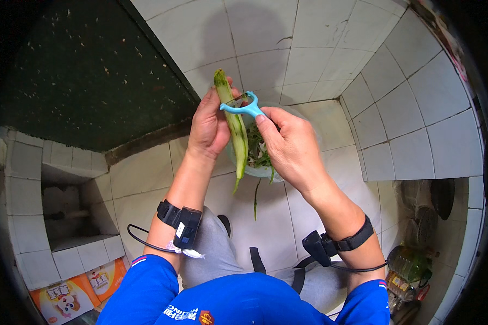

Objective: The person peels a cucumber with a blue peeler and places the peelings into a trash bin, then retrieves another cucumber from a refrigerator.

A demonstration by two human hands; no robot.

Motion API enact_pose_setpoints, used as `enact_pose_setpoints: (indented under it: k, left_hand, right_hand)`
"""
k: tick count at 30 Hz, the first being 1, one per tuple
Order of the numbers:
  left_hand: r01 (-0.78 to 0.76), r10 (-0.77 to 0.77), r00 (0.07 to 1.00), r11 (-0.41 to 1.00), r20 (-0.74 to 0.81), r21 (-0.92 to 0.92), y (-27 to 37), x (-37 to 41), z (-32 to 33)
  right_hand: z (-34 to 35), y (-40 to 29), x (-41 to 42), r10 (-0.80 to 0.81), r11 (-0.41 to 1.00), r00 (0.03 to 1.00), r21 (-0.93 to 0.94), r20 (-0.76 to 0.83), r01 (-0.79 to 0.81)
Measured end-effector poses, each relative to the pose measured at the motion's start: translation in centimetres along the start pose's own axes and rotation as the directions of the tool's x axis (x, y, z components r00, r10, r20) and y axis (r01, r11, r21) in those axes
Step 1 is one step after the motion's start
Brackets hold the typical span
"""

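Observation:
My left hand [211, 124] holds a long, pale green, partly peeled gourd-like vegetable [238, 144] from behind near its upper end. The vegetable stands nearly upright in the view, with a darker green tip at the top and a thin tapered end below. In my right hand [295, 142] is a light blue Y-shaped peeler [249, 109], its head lying across the upper part of the vegetable. Beneath both hands, a bin with a translucent plastic liner [252, 172] contains green peelings [261, 152]; my right hand and the vegetable hide part of it.
A thin strip of green peel [256, 200] lies on the tiled floor [268, 227]. A dark speckled panel [93, 73] rises at the left, above a tiled recess [71, 215]. Bottles [408, 263] stand at the lower right, and orange-and-white boxes [67, 300] at the lower left.

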State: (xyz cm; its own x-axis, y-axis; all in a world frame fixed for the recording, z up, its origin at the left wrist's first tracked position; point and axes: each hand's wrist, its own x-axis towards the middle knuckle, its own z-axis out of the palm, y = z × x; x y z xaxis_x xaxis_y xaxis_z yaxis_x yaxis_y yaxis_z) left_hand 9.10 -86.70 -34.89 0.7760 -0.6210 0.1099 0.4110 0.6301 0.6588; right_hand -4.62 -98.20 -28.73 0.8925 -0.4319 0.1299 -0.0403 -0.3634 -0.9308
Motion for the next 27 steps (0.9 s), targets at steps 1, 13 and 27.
enact_pose_setpoints:
  k: [1,13,27]
  left_hand:
    - [0.001,-0.001,1.0,1.0,-0.016,0.008,0.0,-0.1,0.2]
    - [-0.096,0.087,0.992,0.989,-0.089,-0.108,1.0,1.0,-2.5]
    - [0.191,-0.209,0.976,0.952,-0.052,-0.241,-2.6,0.3,-1.7]
  right_hand:
    - [0.1,0.0,0.0,0.0,1.0,1.0,-0.019,-0.003,0.0]
    - [-0.4,6.2,-7.0,0.071,0.979,0.976,-0.199,0.205,-0.029]
    - [-0.7,6.9,-2.3,0.401,0.697,0.873,0.526,0.278,-0.488]
